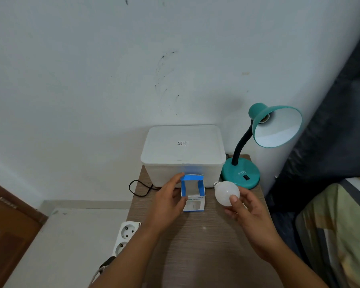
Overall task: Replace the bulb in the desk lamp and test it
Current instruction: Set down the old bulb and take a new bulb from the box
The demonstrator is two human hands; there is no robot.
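Note:
A teal desk lamp point(242, 173) stands at the table's far right corner. Its shade point(279, 123) faces me and the socket inside holds no bulb. My right hand point(247, 213) grips a white bulb point(226, 192) by its globe, the metal base pointing away to the left, just in front of the lamp's foot. My left hand point(168, 200) holds the left side of a small blue-and-white bulb box point(192, 193) that stands on the table with its top flaps open and looks empty inside.
A white lidded plastic container point(183, 152) sits behind the box against the wall. The wooden table point(195, 246) is narrow. A white power strip point(125, 235) and a black cord point(139, 188) hang off its left edge. A bed point(341, 225) lies to the right.

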